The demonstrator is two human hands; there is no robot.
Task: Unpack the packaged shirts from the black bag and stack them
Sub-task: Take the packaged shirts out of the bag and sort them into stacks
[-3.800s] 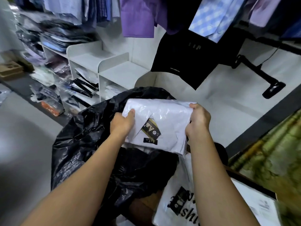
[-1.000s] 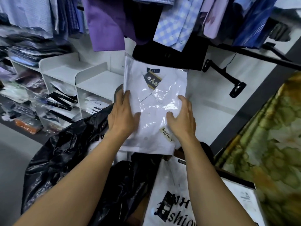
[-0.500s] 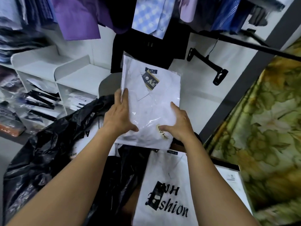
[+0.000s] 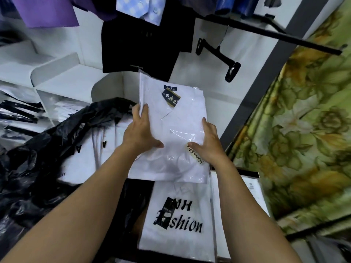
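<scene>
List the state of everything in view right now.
packaged white shirt, sealed, front up
left hand, flat on the shirt, fingers straight
right hand, flat along its right edge
black bag, open, more packages inside
NH Fashion package, lying flat, top edge under the shirt
clip hanger, hanging empty

Setting: clothing shop or its stockroom. Evidence: a purple shirt (image 4: pixel 47 10) and a blue checked shirt (image 4: pixel 140 6) hang along the top, and a black clip hanger (image 4: pixel 218 54) hangs beneath a black rail (image 4: pixel 266 33). A white shelf unit (image 4: pixel 62 76) holds flat polybagged garments (image 4: pixel 17 114), and a packaged shirt (image 4: pixel 178 221) is printed "NH Fashion".
</scene>
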